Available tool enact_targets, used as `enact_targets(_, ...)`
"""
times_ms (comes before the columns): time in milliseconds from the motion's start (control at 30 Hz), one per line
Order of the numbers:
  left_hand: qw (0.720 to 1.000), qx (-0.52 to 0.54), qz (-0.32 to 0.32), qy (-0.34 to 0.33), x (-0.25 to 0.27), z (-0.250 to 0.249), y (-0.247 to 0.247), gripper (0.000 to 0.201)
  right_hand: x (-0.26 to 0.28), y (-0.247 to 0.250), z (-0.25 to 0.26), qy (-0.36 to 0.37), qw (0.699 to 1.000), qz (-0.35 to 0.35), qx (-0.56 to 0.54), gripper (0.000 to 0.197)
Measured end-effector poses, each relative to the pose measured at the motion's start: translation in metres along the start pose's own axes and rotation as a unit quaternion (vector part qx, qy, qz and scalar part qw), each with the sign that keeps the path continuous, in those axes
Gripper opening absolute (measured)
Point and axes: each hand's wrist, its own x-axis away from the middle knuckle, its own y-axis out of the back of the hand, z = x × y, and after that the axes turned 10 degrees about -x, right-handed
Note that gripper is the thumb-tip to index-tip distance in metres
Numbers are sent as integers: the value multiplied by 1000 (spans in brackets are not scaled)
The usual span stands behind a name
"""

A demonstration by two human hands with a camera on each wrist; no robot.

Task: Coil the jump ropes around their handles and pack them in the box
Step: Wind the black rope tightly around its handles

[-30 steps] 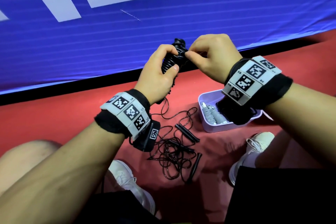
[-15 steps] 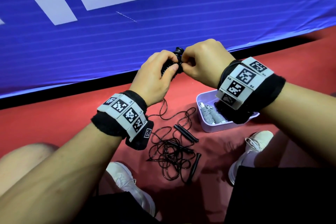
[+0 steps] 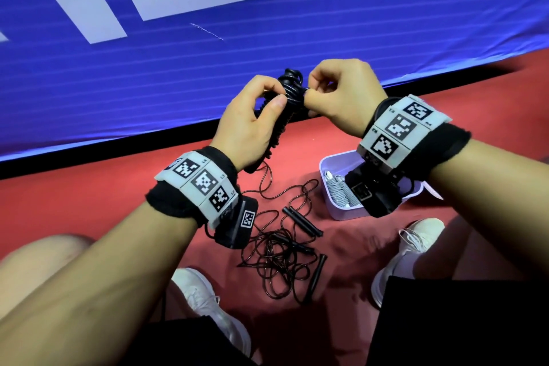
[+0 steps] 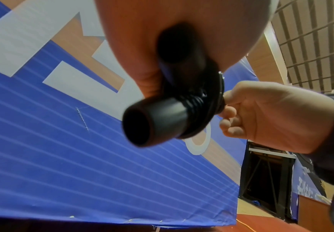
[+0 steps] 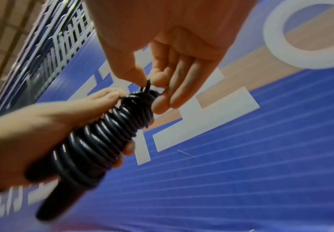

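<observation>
Rope bundle (image 3: 283, 107): a black jump rope coiled in tight turns around its paired handles, held up in front of the blue banner (image 3: 118, 83), tilted with the upper end away from the person. Left hand (image 3: 252, 125) wraps the coiled section, thumb across the near side and fingers (image 5: 110, 95) curled around the far side; the bare handle butts project below the palm. Right hand (image 3: 341, 98) meets the upper end of the bundle, thumb and forefinger pinching a short loop of rope that stands up from the topmost turns, the remaining fingers loosely curled beside it. A thin strand hangs from the bundle's lower end to the red floor (image 3: 89, 202).

Box (image 3: 329, 166): pale lilac, open, standing on the floor below the right wrist. A grey coiled rope (image 3: 338, 193) lies inside at its left; the rest of the interior is hidden by the wrist camera.

Loose black rope (image 3: 276, 258): a tangled heap on the floor between the white shoes (image 3: 208, 306), well apart from both hands, with uncoiled handles (image 3: 301, 221) lying at its edges.
</observation>
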Motion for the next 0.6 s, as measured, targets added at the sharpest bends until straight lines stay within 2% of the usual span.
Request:
enact_targets(67,1000,2,5,3,0,3,0,18,0,-1,-2,12,999,44,-11,11)
enact_targets(167,1000,3,9,19,1,4,1,18,-3,-2,-6,7,997,73,-29,15)
enact_targets(300,995,-17,65,72,1,6,2,49,-2,-4,-5,6,996,92,17,11)
enact_targets(333,993,-24,81,86,0,5,2,50,-1,-5,-4,9,996,90,13,10)
enact_targets(400,989,-20,97,107,0,2,1,43,1,-7,-3,14,996,86,-5,8)
enact_targets(500,989,-8,89,116,0,0,4,20,-1,-10,-3,14,995,96,-15,8)
enact_targets(600,989,-29,86,114,-1,1,7,30,-1,-10,-7,8,992,120,-21,10)
